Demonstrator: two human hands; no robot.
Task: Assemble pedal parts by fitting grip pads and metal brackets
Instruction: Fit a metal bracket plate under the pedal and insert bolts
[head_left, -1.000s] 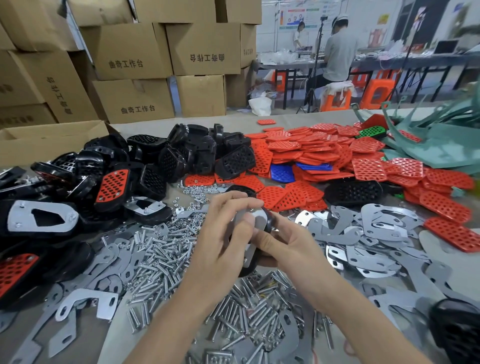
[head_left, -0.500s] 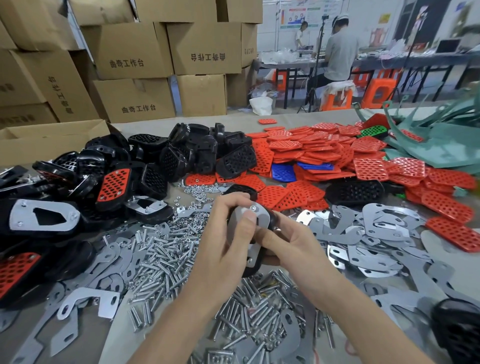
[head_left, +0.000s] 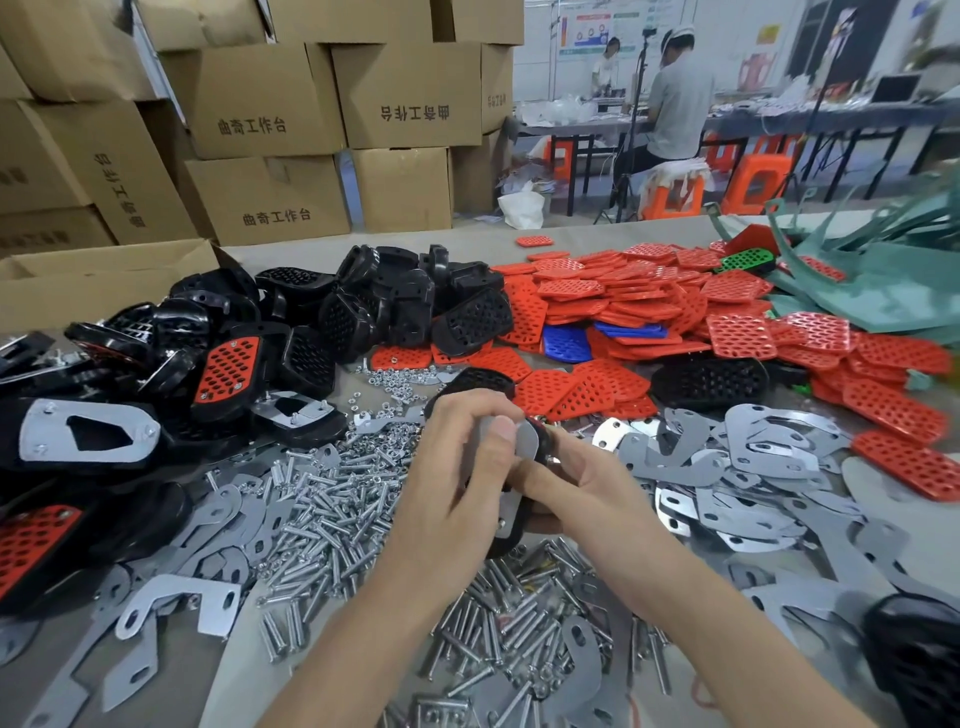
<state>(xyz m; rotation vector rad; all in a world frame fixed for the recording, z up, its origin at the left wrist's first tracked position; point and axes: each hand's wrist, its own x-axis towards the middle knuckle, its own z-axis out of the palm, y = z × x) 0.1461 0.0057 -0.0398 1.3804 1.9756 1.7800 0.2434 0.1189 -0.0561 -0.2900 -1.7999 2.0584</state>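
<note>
Gripping one pedal (head_left: 543, 446) with one metal bracket (head_left: 525, 440) are the left hand (head_left: 460, 470) and right hand (head_left: 584, 486).

Left hand (head_left: 457, 486) and right hand (head_left: 587, 480), curled together.

The table (head_left: 441, 236) lies bare only along its far edge behind the piles and in a small patch at the near left among flat metal brackets (head_left: 176, 603). A heap of black pedal bodies (head_left: 363, 312) rises along the left and back, the tallest barrier, with an open cardboard box (head_left: 104, 280) behind it. Red grip pads (head_left: 649, 301) stack lower across the back right, green plastic offcuts (head_left: 883, 270) crowd the far right corner, and another black pedal (head_left: 924, 660) blocks the near right edge. Bolts (head_left: 332, 509) carpet the middle, low enough to pass over. The left hand (head_left: 457, 467) and right hand (head_left: 582, 483), closed on the held pedal (head_left: 543, 447), fill the centre.
</note>
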